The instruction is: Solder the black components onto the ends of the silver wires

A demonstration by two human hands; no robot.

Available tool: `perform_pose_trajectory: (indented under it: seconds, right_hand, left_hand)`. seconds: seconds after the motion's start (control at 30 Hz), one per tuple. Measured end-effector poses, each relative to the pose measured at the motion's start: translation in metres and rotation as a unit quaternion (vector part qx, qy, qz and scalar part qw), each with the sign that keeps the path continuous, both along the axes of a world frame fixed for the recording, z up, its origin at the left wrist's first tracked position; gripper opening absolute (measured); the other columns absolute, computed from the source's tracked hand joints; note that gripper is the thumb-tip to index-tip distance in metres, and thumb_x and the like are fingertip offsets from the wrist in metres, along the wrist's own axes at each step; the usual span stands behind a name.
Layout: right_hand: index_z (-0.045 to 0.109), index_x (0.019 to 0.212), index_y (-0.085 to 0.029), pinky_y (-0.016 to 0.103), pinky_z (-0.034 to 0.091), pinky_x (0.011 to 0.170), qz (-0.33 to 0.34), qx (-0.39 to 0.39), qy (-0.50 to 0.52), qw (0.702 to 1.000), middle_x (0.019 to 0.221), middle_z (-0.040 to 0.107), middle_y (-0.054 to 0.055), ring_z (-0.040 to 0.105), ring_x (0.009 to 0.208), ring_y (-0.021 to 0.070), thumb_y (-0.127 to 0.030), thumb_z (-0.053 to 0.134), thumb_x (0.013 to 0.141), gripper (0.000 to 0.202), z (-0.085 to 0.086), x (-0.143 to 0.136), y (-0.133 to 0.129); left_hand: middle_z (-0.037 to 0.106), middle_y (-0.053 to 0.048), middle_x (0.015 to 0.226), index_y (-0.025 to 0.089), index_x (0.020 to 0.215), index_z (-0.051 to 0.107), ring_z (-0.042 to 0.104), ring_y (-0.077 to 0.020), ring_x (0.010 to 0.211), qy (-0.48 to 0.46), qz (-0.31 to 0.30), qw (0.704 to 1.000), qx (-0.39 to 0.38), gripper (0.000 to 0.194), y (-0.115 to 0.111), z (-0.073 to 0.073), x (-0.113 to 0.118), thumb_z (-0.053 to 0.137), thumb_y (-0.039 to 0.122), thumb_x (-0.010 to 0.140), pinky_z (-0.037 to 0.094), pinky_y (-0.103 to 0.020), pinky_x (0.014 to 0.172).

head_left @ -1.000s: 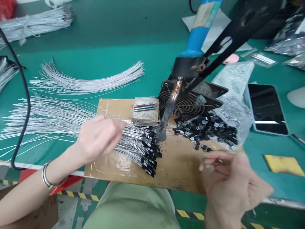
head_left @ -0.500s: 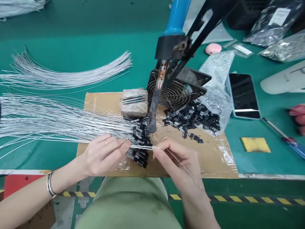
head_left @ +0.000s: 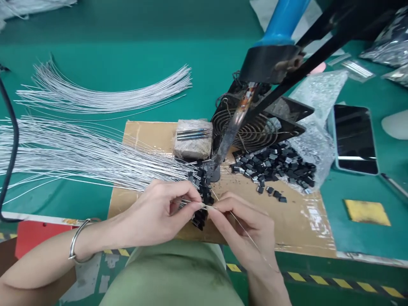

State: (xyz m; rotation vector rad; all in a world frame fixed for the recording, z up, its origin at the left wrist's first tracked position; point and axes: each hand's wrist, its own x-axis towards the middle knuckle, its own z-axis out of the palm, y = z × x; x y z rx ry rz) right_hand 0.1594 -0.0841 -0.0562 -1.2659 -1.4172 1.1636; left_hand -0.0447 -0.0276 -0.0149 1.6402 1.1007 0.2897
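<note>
My left hand [head_left: 162, 214] is closed, thumb and forefinger pinching thin white wires near their ends. Tip to tip with it, my right hand [head_left: 247, 225] pinches the ends of the same wires. A fine bare wire [head_left: 245, 231], solder by its look, runs through the right hand and pokes out past the fingers. Under the hands lie black connectors [head_left: 201, 180] on the ends of a long bundle of white wires [head_left: 95, 155]. Just beyond, a soldering iron [head_left: 234, 127] with a blue handle points down, its tip by a small dark block.
A black fan [head_left: 251, 123] stands behind the iron. Loose black connectors [head_left: 274, 163] are heaped on the cardboard [head_left: 296, 229]. A wrapped block [head_left: 193, 144] carries several metal rods. To the right are a phone [head_left: 355, 140] and a yellow sponge [head_left: 366, 211]; another wire bundle [head_left: 121, 97] lies behind.
My left hand has slid right along the wires and now meets the right fingertips in a pinch. The view has shifted, so the bench things appear farther right.
</note>
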Motion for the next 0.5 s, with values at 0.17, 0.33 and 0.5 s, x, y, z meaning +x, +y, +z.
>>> perform_pose_trajectory:
  seconds: [0.17, 0.33, 0.5]
  right_hand:
    - [0.065, 0.077, -0.021, 0.026, 0.032, 0.054, 0.009, -0.031, 0.032, 0.999, 0.07, 0.055, -0.003, 0.047, 0.062, 0.011, -0.02, 0.068, 0.099, 0.023, -0.001, 0.001, 0.0]
    - [0.068, 0.079, -0.02, 0.028, 0.032, 0.055, 0.041, -0.032, 0.036, 0.998, 0.071, 0.054, -0.001, 0.048, 0.062, 0.0123, -0.022, 0.066, 0.101, 0.022, -0.001, 0.003, 0.001]
    - [0.069, 0.078, -0.02, 0.029, 0.033, 0.055, 0.006, -0.015, 0.004, 1.0, 0.069, 0.054, -0.001, 0.048, 0.062, 0.0128, -0.024, 0.063, 0.102, 0.025, -0.003, -0.003, 0.002]
  left_hand:
    - [0.06, 0.001, 0.071, 0.018, 0.085, 0.065, 0.045, -0.0111, 0.058, -0.029, -0.025, 0.998, -0.046, 0.023, 0.006, 0.007, -0.004, 0.055, 0.026, 0.104, 0.032, -0.025, 0.052]
    - [0.056, 0.003, 0.069, 0.019, 0.089, 0.066, 0.04, -0.0114, 0.057, -0.012, -0.04, 0.997, -0.071, 0.023, 0.008, 0.008, -0.003, 0.054, 0.03, 0.105, 0.03, -0.027, 0.051]
    - [0.056, 0.003, 0.072, 0.021, 0.092, 0.065, 0.043, -0.0138, 0.065, 0.035, -0.017, 0.999, -0.007, 0.021, -0.002, 0.009, 0.005, 0.05, 0.025, 0.106, 0.033, -0.026, 0.057]
